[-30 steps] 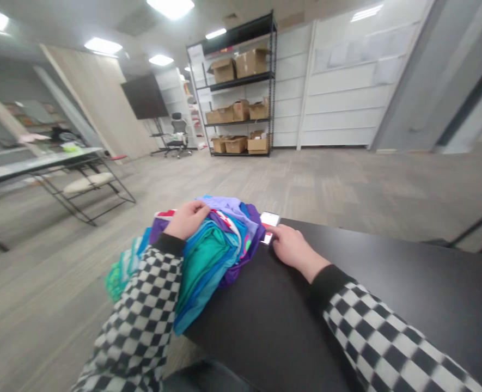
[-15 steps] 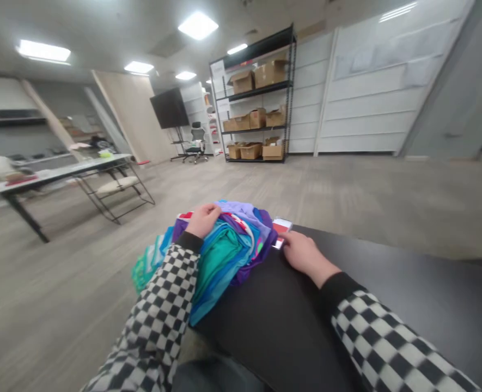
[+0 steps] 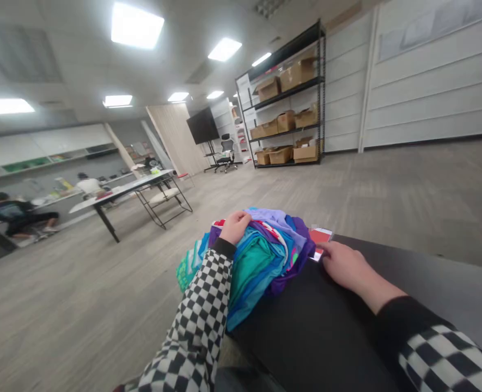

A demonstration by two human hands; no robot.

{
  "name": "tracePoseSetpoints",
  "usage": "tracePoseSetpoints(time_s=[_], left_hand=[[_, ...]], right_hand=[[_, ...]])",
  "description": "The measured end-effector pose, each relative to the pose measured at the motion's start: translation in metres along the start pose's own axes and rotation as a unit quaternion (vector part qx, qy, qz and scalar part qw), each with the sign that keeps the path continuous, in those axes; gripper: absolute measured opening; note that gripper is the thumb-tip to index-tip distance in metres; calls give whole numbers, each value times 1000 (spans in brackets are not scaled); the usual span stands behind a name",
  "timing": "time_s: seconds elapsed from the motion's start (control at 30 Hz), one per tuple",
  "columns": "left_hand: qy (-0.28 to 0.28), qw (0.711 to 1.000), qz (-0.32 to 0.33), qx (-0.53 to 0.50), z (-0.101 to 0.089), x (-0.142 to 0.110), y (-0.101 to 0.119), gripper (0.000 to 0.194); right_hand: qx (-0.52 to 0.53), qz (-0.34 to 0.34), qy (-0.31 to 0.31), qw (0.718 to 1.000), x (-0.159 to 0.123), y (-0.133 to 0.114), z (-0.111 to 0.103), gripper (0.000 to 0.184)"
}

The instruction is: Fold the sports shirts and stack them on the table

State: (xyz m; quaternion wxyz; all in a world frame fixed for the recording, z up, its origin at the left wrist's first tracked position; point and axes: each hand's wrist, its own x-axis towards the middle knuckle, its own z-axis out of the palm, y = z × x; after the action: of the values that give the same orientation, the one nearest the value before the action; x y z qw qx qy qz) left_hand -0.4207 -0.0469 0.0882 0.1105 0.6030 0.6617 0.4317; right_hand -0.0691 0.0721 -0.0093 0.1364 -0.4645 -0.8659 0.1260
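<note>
A heaped pile of colourful clothes [image 3: 257, 261], in teal, blue, purple and lilac, lies at the far left corner of the black table. My left hand [image 3: 236, 226] is on top of it, fingers bent and closed on the cloth. Just right of the pile, a phone [image 3: 321, 236] lies flat with a red and white screen lit. My right hand [image 3: 345, 265] is at its near edge, the index finger stretched out to the screen and the other fingers partly hidden beneath the hand.
The black table [image 3: 306, 326] reaches off to the right. Beyond it stand a shelf rack [image 3: 284, 130] with cardboard boxes, a white table [image 3: 120, 190], a folding chair [image 3: 165, 198] and a screen on a stand [image 3: 203, 126]. Two people sit at a far-left counter.
My view has turned to the left, so everything sits further right in the picture, and the seated people now show. Both hands keep about the same places on the clothes and the phone.
</note>
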Motion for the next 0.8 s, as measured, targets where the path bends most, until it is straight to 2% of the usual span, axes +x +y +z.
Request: tracePoseSetpoints(time_s=[0.07,0.13,0.27,0.37,0.53,0.8], left_hand=[[20,999,-29,-7,7,2,0,36],[25,998,-52,-25,23,4,1,33],[28,995,-73,-68,44,7,2,38],[49,992,-85,-80,41,8,-1,35],[51,994,-80,-60,33,4,1,37],[64,993,-81,-60,36,5,6,38]], right_hand=[[2,3,-4,1000,-5,-3,-4,57],[9,5,-4,1000,-14,-9,-8,56],[36,-6,6,999,-26,-18,-12,53],[48,-13,5,999,-28,-19,-12,49],[60,-20,5,998,-31,-20,-13,49],[51,-28,5,998,-31,-20,-12,50]])
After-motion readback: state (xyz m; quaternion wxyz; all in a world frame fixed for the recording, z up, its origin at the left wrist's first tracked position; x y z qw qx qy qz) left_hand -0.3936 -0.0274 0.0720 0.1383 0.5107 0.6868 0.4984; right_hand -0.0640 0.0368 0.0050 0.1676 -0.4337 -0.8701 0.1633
